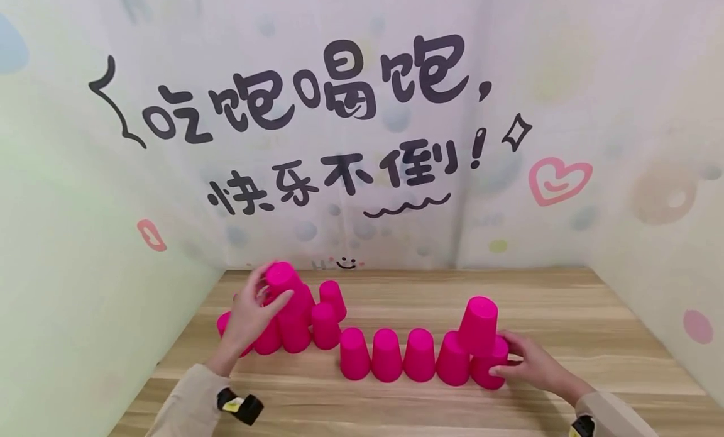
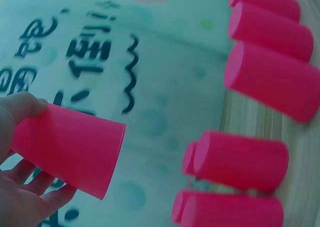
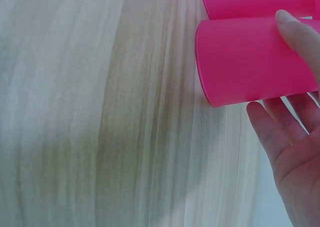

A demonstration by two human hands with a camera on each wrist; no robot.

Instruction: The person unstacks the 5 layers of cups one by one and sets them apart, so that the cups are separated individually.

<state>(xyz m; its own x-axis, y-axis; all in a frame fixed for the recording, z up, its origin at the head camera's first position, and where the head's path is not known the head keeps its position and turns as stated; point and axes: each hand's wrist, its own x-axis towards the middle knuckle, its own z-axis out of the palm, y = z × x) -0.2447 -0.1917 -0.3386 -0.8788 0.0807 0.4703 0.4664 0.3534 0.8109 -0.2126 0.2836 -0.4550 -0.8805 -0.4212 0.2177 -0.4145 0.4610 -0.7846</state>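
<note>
Fingers of the left hand (image 1: 251, 314) curl around an upside-down pink cup (image 1: 281, 277), thumb on one side and fingers under the other, holding it at the top of a cluster of pink cups (image 1: 317, 320) on the left of the wooden table (image 1: 565, 311). Over on the right, the right hand (image 1: 528, 361) has its thumb and fingers around the end cup (image 1: 488, 366) of a row of upside-down cups (image 1: 387, 355) standing rim-down on the table. Another cup (image 1: 478, 324) sits on top, bridging the last two in that row. Behind everything hangs a pale backdrop (image 1: 362, 122) with black lettering and a pink heart.
</note>
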